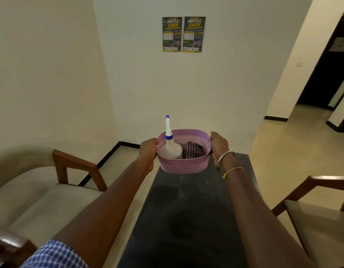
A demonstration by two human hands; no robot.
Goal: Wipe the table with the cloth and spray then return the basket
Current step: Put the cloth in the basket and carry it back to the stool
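A pink perforated basket (183, 165) is at the far end of the long dark table (186, 219). Whether it rests on the top or hangs just above it I cannot tell. Inside stand a white spray bottle (170, 146) with a blue nozzle, on the left, and a folded checked cloth (192, 150) on the right. My left hand (148, 149) grips the basket's left side. Its right side is in the grip of my right hand (219, 145), which wears a silver bangle and a yellow thread at the wrist.
A cream sofa with wooden arms (41, 190) runs along the table's left. A wooden chair (318, 215) stands at the right. Two posters (183, 33) hang on the wall ahead. Tiled floor (291, 144) leads to a dark doorway (325, 74) at the right.
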